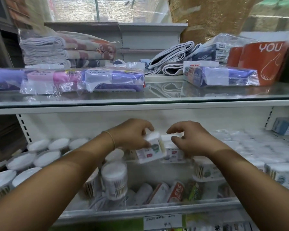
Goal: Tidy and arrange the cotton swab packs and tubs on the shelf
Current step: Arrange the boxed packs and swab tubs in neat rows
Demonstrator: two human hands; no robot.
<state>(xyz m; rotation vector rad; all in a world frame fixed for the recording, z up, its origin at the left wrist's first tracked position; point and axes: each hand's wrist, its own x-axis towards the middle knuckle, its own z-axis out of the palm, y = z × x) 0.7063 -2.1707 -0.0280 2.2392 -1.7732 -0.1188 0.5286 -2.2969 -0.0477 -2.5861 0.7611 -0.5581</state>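
Shelf (157,212) crowded: your left hand (133,133) grips a tilted pack (154,148); right hand (189,140) curled, grasp unclear. Risk: pack slips, toppling the upright tub (114,179) below

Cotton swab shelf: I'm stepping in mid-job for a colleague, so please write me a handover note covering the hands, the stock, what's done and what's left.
Left hand: grips a boxy swab pack, held tilted over the middle of the shelf.
Right hand: fingers curled over a second pack; blur hides whether it grips.
Stock: round tubs stand grouped on the left, a tall tub stands near the front, and stacked packs sit on the right.
Done: the left tubs look ordered.
Left: place the held pack, then probably line up the loose items lying behind the front rail.
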